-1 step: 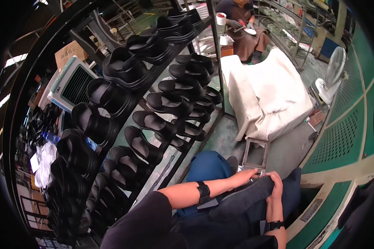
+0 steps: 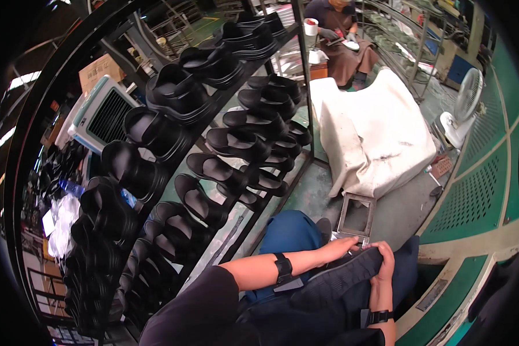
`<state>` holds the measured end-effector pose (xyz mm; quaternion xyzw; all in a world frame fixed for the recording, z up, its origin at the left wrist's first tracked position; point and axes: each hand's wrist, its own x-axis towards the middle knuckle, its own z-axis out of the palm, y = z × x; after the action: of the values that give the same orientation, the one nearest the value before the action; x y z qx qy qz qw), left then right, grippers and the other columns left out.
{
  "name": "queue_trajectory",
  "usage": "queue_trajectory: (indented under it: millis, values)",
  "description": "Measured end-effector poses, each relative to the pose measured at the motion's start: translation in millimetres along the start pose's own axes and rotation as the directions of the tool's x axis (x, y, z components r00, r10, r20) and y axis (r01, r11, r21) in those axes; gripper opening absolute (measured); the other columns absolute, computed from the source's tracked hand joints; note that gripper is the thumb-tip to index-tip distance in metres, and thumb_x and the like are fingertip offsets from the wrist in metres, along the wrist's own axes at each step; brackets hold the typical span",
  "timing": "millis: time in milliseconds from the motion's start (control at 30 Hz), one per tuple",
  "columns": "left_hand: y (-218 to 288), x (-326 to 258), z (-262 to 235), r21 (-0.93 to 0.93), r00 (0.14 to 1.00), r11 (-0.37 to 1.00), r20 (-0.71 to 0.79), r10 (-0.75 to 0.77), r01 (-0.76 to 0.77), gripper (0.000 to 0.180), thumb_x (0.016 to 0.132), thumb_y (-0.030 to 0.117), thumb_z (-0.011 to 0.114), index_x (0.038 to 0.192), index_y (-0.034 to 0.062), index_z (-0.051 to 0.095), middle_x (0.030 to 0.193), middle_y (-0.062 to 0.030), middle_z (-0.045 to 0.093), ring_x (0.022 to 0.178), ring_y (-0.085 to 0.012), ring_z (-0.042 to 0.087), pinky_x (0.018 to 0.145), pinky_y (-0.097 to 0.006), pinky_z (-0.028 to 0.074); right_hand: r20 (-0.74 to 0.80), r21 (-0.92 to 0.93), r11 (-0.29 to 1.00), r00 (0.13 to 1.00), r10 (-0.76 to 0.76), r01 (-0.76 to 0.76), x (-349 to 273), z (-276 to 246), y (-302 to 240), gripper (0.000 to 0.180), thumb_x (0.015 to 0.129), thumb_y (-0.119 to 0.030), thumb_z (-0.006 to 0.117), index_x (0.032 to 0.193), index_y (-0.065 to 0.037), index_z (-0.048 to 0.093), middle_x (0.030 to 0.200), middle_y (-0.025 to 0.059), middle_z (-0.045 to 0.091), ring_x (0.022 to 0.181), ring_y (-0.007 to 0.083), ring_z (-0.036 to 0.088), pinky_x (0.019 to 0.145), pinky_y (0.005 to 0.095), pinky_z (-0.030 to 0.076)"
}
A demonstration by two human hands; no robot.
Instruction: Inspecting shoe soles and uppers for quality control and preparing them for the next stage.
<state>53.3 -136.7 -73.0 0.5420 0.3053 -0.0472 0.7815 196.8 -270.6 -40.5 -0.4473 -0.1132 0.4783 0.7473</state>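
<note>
A black shoe point(image 2: 343, 273) lies over my lap, its dark ribbed sole turned up toward me. My right hand point(image 2: 384, 262) wraps round its right end, fingers curled over the edge. At the shoe's far side is my left hand point(image 2: 339, 249), its fingers closed together near the rim. A small shiny bit shows by the left fingertips, too small to name, and what they pinch is partly hidden. Just beyond the hands stands a rusty square metal frame point(image 2: 343, 216).
To my left, a black rack point(image 2: 307, 86) carries rows of black shoes point(image 2: 228, 141). A cloth-draped block point(image 2: 380, 135) stands ahead. Green perforated panels point(image 2: 473, 193) and a white fan point(image 2: 467, 95) are on the right. Farther off, a seated person point(image 2: 343, 49) in gloves handles a white piece.
The shoe has rolled slightly in my hands, so more of its ribbed surface shows. Both hands keep nearly the same place. The surroundings have shifted slightly in view.
</note>
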Motion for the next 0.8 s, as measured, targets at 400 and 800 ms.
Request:
queue_trajectory:
  millis: [400,800]
  values:
    - [-4.2,11.4,5.8,-0.144,1.0,0.99,0.028,0.009,-0.005,0.068,0.106,0.051,0.042,0.155,0.0047,0.036,0.151,-0.007,0.046,0.132,-0.0173,0.049,0.106,-0.03,0.043,-0.056,0.066,0.987,0.987,0.153,-0.149,-3.0,-5.6,7.1,0.026,0.096,-0.019,0.056,0.095,0.004,0.069,0.095,0.0135,0.071,0.087,0.0219,0.068,0.083,0.0319,0.055]
    - [2.6,1.5,8.5,-0.12,0.993,0.992,0.11,-0.03,0.043,0.065,0.108,0.049,0.036,0.156,0.0061,0.034,0.155,-0.0109,0.044,0.141,-0.0207,0.041,0.113,-0.029,0.035,-0.221,0.003,0.966,0.942,0.253,-0.259,2.3,-17.3,5.1,0.029,0.098,-0.025,0.062,0.096,0.002,0.07,0.089,0.0108,0.072,0.077,0.0176,0.07,0.074,0.0298,0.057]
